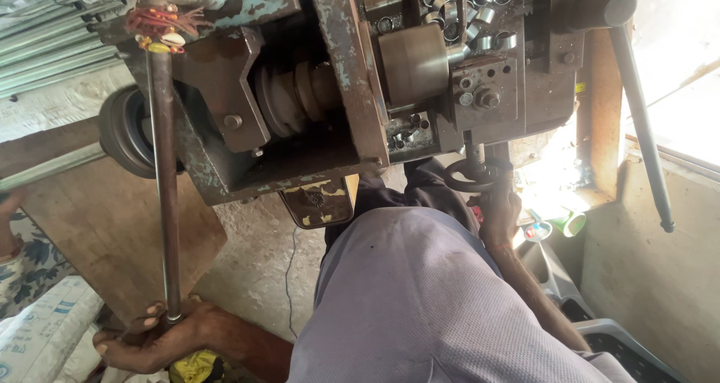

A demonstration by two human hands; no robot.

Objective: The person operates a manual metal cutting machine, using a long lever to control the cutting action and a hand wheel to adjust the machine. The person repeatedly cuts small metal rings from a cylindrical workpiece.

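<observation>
My left hand [154,339] grips the lower end of a long dark metal rod [164,181] that runs up into the old rusty lathe-like machine [300,76]. At the machine's lower right, my right hand [498,207] is closed on a small black handwheel [471,176]. My grey-shirted torso fills the bottom middle of the view. Several short shiny metal rings [472,12] lie piled on top of the machine near a brown cylindrical chuck [414,62].
A long lever with a round tip [643,121] hangs at the right by a concrete wall. A green cup [573,223] sits below it. A wooden board [112,225] and white sacks [45,330] lie left. Another person's patterned sleeve [19,263] shows at the left edge.
</observation>
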